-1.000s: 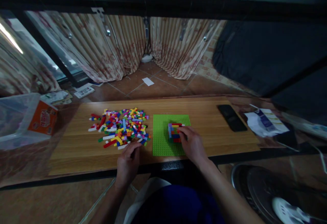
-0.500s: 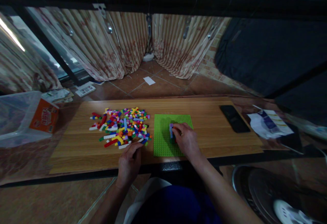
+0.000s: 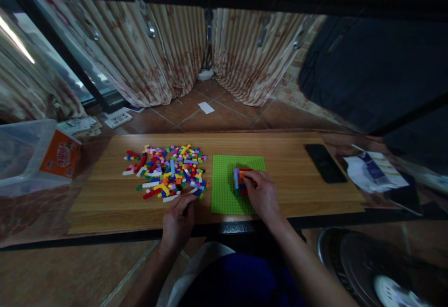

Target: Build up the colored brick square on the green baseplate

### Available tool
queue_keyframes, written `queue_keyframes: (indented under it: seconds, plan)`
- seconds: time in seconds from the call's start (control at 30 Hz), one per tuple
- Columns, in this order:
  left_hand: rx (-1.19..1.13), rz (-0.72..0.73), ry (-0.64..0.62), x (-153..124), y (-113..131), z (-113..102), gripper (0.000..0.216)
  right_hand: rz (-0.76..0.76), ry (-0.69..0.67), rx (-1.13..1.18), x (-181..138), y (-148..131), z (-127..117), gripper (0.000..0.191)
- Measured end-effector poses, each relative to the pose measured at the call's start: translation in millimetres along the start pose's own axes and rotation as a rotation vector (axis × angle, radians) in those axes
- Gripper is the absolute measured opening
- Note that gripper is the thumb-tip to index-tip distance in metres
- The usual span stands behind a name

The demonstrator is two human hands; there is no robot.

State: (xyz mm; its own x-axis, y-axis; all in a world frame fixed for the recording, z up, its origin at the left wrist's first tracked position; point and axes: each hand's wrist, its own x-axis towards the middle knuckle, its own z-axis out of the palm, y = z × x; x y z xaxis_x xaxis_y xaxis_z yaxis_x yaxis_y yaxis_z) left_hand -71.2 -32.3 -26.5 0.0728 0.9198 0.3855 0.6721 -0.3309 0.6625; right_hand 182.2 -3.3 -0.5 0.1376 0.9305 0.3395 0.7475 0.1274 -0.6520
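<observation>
On the green baseplate [image 3: 223,195] stands a small block of stacked toy bricks [image 3: 237,184], light blue and purple on its left side with red and dark blue parts beyond. My right hand [image 3: 263,192] reaches over it from the right, thumb and forefinger closed at a small orange brick [image 3: 241,175] on top of the stack. The palm hides the stack's right part. My left hand [image 3: 178,216] rests at the table's front, by the near edge of the loose brick pile [image 3: 175,169]. Its fingers are pressed together; whether anything is between them I cannot make out.
A black phone [image 3: 325,162] lies on the right of the wooden table [image 3: 112,204]. Beyond that end are papers [image 3: 376,171]. To the left stands a clear plastic bin [image 3: 28,157] with an orange label. A round dark stool [image 3: 360,265] is at lower right.
My right hand has shifted slightly right, uncovering more of the stack, and the orange brick now shows at its fingertips. The left hand stays by the pile. The view has tilted a little.
</observation>
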Motion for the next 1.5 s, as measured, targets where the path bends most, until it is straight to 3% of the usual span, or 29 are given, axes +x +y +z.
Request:
queue_keyframes:
  seconds: [0.47,0.93,1.17,1.3,1.5]
  plan:
    - [-0.017,-0.016,-0.009,0.7,1.7,-0.3,0.019,-0.08,-0.097,-0.259,3.8,0.3,1.2,0.021]
    - [0.024,0.016,0.005,-0.4,-1.9,2.0,0.019,-0.103,-0.108,-0.16,5.7,1.7,3.4,0.022]
    - [0.037,0.01,0.009,-0.7,0.1,2.0,0.019,-0.079,-0.018,-0.054,7.0,2.2,-2.9,0.023]
    - [0.026,0.002,0.001,-0.2,1.2,1.7,0.019,-0.054,0.069,-0.102,19.1,3.1,-7.0,0.027]
    - [0.006,-0.004,-0.002,0.6,1.5,1.0,0.018,0.0,-0.005,-0.207,31.1,8.9,5.3,0.038]
